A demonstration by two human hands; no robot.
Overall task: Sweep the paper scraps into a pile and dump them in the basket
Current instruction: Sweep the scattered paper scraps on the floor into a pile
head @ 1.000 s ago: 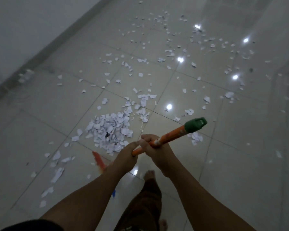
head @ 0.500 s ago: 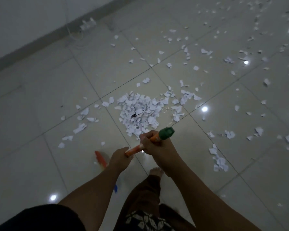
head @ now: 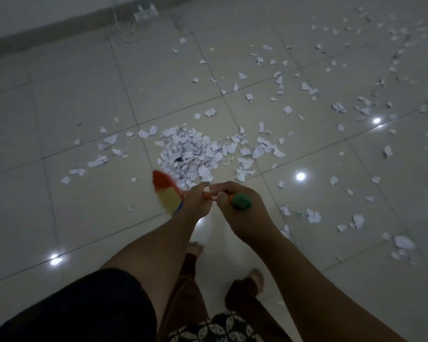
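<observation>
The left hand (head: 195,199) and the right hand (head: 235,202) sit close together. Both have their fingers wrapped tight round the orange broom handle (head: 207,195). The right hand is at the top end, next to the green cap (head: 242,201). The broom head (head: 168,193) (red on top, yellow bristles, a bit blurry) is just left of the left hand, low by the floor.

Just past the hands lies the pile of paper scraps (head: 190,151). The broom head is close to its near left edge. Loose scraps (head: 313,215) lie all around, most of them to the right and far off, some to the left. Two bare feet (head: 195,248) stand below the hands.

The floor (head: 72,95) is shiny pale tile with bright light spots. Far off runs a wall with a dark strip (head: 47,30) along the bottom. A white plug strip with cords (head: 143,14) lies beside it. The tiles at the left have only a few scraps.
</observation>
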